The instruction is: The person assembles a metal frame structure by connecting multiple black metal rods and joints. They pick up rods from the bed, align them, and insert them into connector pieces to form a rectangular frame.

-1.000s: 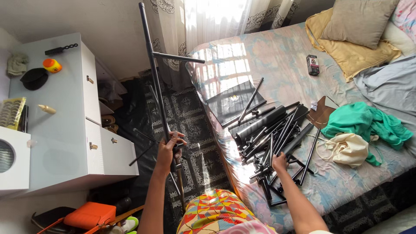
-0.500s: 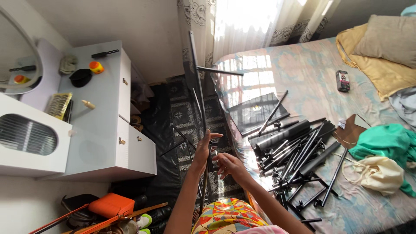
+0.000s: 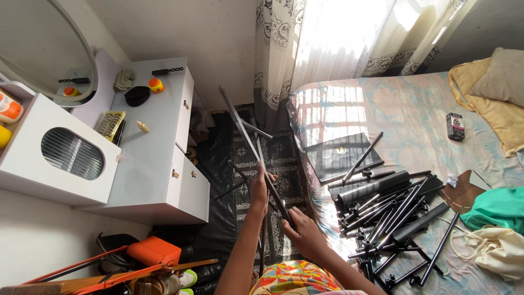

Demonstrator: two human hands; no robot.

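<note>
- Your left hand (image 3: 258,188) is closed around a long black metal rod (image 3: 248,143), which tilts up and away over the dark floor.
- Your right hand (image 3: 303,234) grips the same rod lower down.
- A pile of black tubes (image 3: 390,210) lies on the bed (image 3: 404,114), just right of your hands.

White dresser (image 3: 147,164) at left carries round mirror (image 3: 49,49), black bowl (image 3: 137,95), comb (image 3: 109,125); patterned curtain (image 3: 338,38) hangs behind; small dark box (image 3: 455,126), green cloth (image 3: 496,207), beige pillow (image 3: 505,76) on bed (image 3: 404,109)
</note>
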